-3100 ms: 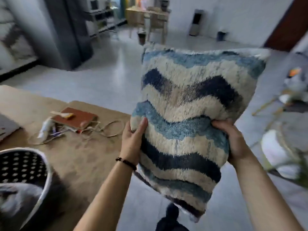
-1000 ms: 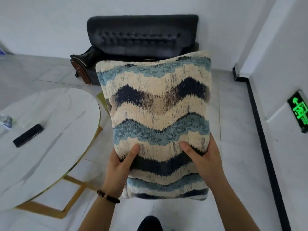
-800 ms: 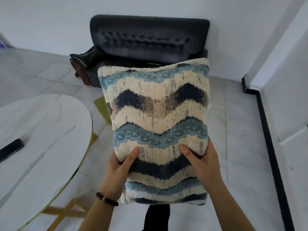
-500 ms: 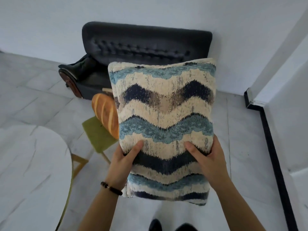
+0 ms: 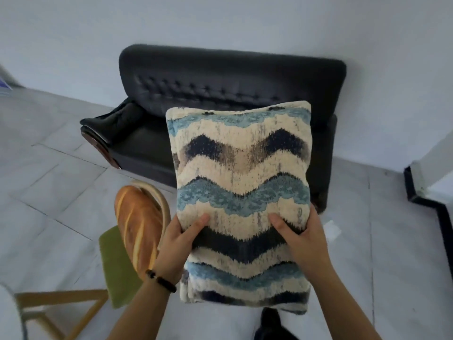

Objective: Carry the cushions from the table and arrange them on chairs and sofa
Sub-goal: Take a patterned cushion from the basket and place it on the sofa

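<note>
Between you and the sofa (image 5: 220,99), item by item:

1. Your left hand (image 5: 177,246): clasped on the left edge of the cushion (image 5: 241,192), thumb laid across its front, the other fingers hidden behind it. A dark bead bracelet (image 5: 160,280) sits on this wrist.

2. Your right hand (image 5: 304,238): clasped on the cushion's right edge at the same height, thumb pressed into the front face, fingers out of sight behind.

3. Cushion: cream, with wavy bands of light blue, navy and tan. You hold it upright in the air, gripped by its lower half, in front of the sofa; its upper part covers the right half of the sofa's seat and the lower part of the backrest. Whether it touches the sofa cannot be told.

4. Sofa: black, button-tufted backrest, standing against the white wall (image 5: 220,20), left armrest in view.

5. Bread-shaped cushion (image 5: 137,227): golden brown with pale slashes, left of your left hand, on this side of the sofa, leaning on a chair with a green seat (image 5: 117,266) and a pale curved backrest.

6. Wooden frame (image 5: 58,307): lower left, nearest you, farthest from the sofa.

7. Floor (image 5: 49,192): grey tile around the sofa.
</note>
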### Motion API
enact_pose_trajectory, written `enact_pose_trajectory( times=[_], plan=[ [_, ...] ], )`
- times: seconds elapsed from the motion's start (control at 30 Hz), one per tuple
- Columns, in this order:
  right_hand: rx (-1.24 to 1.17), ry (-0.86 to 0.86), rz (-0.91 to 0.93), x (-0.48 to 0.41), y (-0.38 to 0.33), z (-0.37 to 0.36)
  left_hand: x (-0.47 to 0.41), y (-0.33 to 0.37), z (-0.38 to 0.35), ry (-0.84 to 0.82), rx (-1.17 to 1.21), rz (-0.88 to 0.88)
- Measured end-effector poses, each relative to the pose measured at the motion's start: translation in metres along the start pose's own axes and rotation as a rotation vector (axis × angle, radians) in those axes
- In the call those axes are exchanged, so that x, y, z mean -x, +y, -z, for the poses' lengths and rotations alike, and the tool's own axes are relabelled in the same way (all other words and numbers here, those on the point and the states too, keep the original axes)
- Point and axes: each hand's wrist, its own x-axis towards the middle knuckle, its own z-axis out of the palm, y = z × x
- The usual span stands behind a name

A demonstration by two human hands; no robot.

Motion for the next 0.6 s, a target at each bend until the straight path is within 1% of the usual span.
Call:
enact_pose_trajectory(
  times=[0.17, 0.23, 0.37, 0.5, 0.6],
  plan=[
    [0.032, -0.174, 0.054, -0.134, -0.028, -0.051, -0.09, 0.041, 0.007, 0.157, 0.071, -0.066],
    [0.05, -0.231, 0.068, -0.178, -0.029, -0.078, -0.125, 0.048, 0.015, 0.225, 0.128, -0.084],
    [0.085, -0.328, 0.072, -0.267, -0.023, -0.142, -0.207, 0.059, 0.041, 0.342, 0.149, -0.101],
    [0.103, -0.374, 0.048, -0.351, -0.032, -0.209, -0.299, 0.09, 0.075, 0.362, 0.163, -0.086],
    [0.132, -0.363, 0.058, -0.408, -0.047, -0.254, -0.365, 0.12, 0.101, 0.356, 0.146, -0.091]
  ],
)
